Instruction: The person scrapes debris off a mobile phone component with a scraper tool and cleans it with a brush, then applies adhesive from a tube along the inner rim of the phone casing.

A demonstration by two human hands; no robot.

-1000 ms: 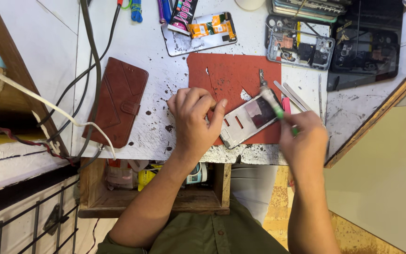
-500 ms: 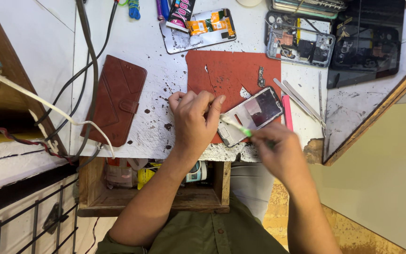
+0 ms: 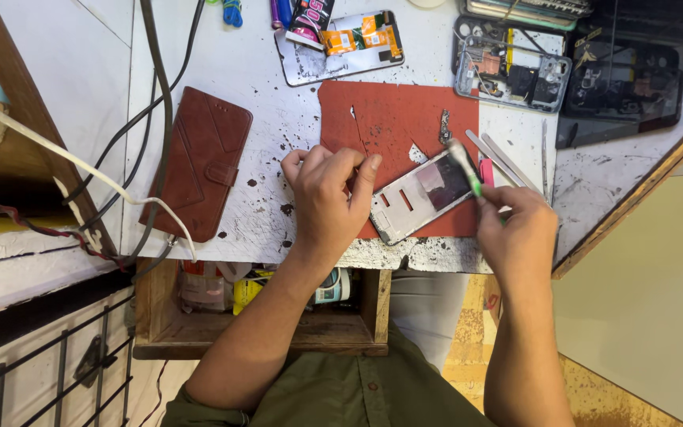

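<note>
Steadying an opened phone frame on a red mat at the bench edge, left hand with fingers curled and pressed at its corner, right hand pinched around a green-tipped tool (tip over the frame), tweezers just beside, brown wallet case well left, dismantled phones beyond.
</note>
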